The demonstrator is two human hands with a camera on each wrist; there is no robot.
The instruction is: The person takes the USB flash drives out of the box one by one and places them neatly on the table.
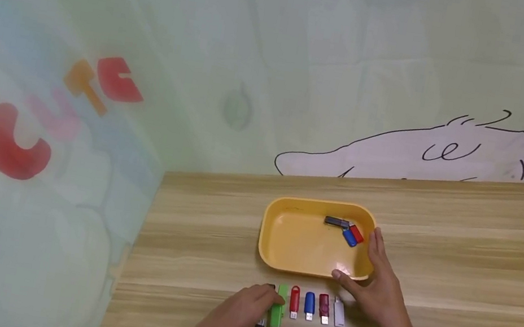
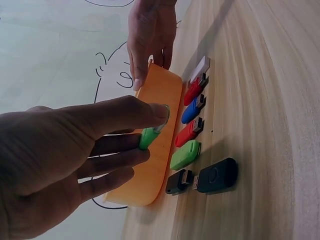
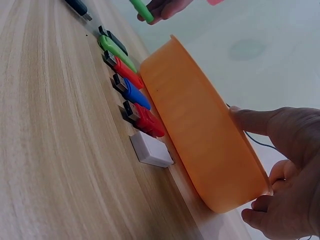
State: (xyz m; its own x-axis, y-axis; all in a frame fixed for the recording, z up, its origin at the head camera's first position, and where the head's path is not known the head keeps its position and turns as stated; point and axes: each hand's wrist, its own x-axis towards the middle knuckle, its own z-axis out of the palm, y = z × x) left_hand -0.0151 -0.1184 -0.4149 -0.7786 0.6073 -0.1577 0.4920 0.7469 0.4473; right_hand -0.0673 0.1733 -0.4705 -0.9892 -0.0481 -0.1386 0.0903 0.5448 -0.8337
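Head: L hand point(image 1: 237, 317) pinches green USB stick point(image 1: 276, 315), long axis fore-aft, nearside of tray point(image 1: 298, 241), opp. its L half; R hand point(image 1: 380, 291) grips tray's R end. L wrist: thumb + fingers spread just stick-length, thumb at plug end. R wrist: thumb on rim, fingers round corner; wood worktop point(image 3: 50, 150), USB row point(image 3: 136, 96) beside tray, wall point(image 3: 280, 60) behind.

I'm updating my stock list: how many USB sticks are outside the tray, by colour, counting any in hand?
Black sticks: 2
Green sticks: 2, one of them held in the left hand
Red sticks: 2
Blue stick: 1
White stick: 1
Total: 8
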